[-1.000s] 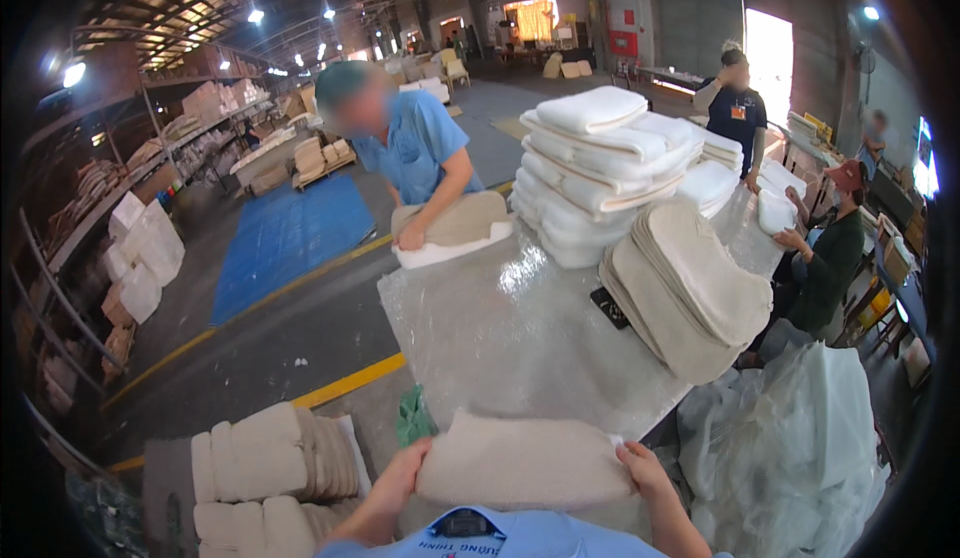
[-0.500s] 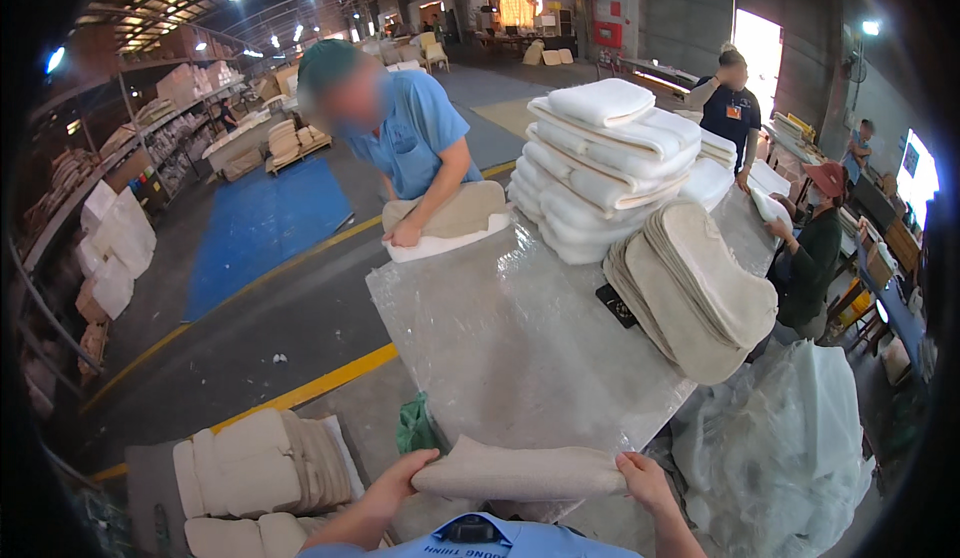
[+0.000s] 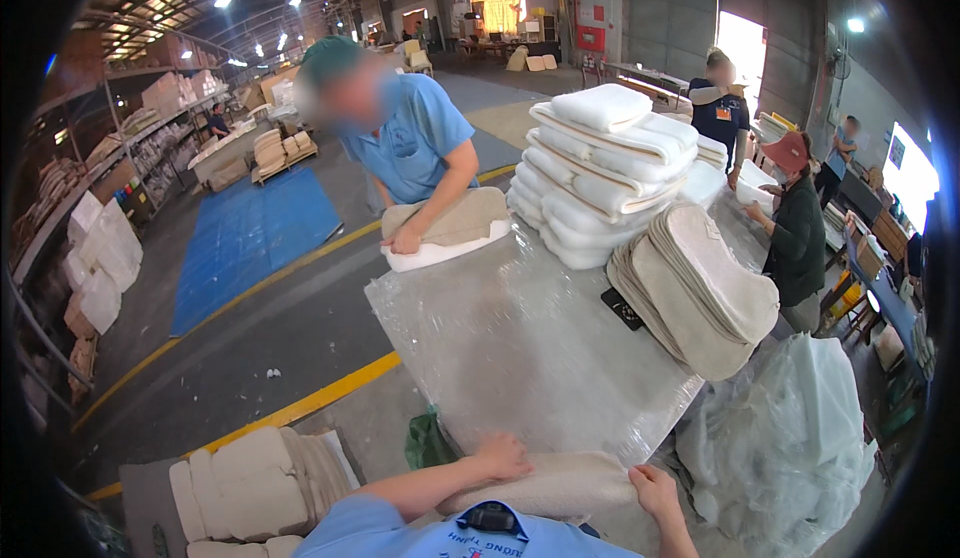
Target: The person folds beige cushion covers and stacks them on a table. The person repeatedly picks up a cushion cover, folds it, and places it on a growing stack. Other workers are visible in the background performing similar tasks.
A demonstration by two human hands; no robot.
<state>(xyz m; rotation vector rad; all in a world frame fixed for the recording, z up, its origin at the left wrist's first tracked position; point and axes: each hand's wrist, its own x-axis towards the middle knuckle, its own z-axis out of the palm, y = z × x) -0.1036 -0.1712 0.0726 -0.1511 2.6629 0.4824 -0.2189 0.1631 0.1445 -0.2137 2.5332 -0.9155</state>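
A beige fabric cushion (image 3: pixel 575 483) lies along the near edge of the plastic-covered table (image 3: pixel 490 358), right in front of my body. My left hand (image 3: pixel 503 457) rests on the cushion's far side near its left part, with the fingers laid over the fabric. At the right end, my right hand (image 3: pixel 655 489) grips the cushion's corner between thumb and fingers. My left forearm hides the cushion's left end.
Across the table, a co-worker in blue handles another beige cushion (image 3: pixel 465 218) with white padding. White padding sheets (image 3: pixel 610 168) stand stacked beside a pile of beige covers (image 3: pixel 700 288). Clear plastic sheeting (image 3: pixel 780 448) bulges at the right, and more cushions (image 3: pixel 245 478) sit at lower left.
My left hand has let go of the cushion's left end and moved right onto its far side. The right hand keeps its hold, and the cushion has shifted slightly right.
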